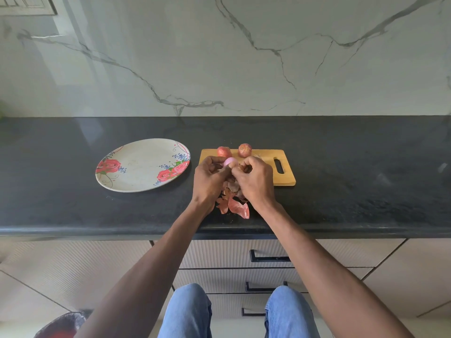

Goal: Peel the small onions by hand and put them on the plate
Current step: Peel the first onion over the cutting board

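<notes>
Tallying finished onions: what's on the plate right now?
Nothing shows on the plate but its printed roses. No part is covered. The left hand holds a peeled onion; two unpeeled onions sit by the cutting board.

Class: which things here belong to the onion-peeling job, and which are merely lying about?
Job: peeled onion held by left hand and right hand; two unpeeled onions; plate.
Lying about: cutting board; peel scraps.

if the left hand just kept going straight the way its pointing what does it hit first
Probably the unpeeled onion at the far left of the cutting board, just beyond the left hand and the peeled onion it holds. Depth is unclear from this one view.
</notes>
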